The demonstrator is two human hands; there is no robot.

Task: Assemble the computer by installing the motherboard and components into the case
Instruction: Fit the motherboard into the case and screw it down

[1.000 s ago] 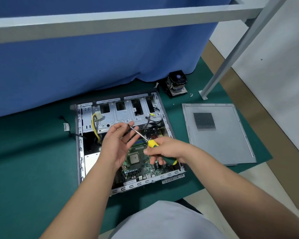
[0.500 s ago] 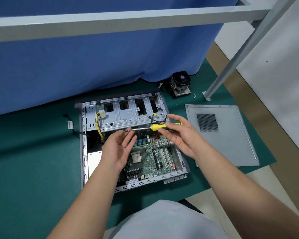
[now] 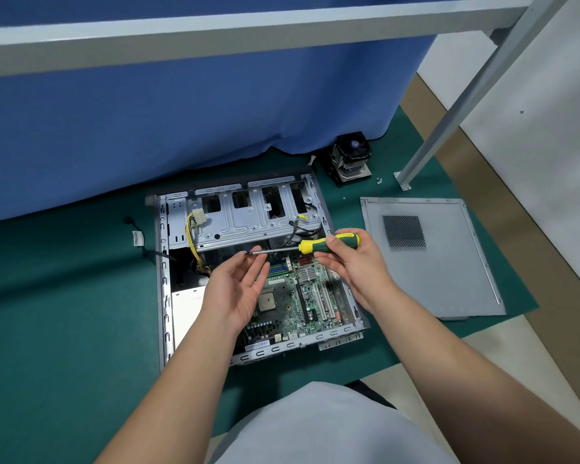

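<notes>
Bare forearms, no sleeves; light grey garment point(image 3: 322, 426) on torso.

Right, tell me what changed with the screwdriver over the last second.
The right hand swung the screwdriver from slanting down over the motherboard up to level, handle now to the right. The left hand opened, palm up, fingers at the tip. The case, side panel and cooler stayed put.

A green mat point(image 3: 64, 313) covers the floor below a blue curtain point(image 3: 181, 112). A grey metal frame point(image 3: 215, 31) crosses overhead. A white wall point(image 3: 533, 112) stands at right.
</notes>
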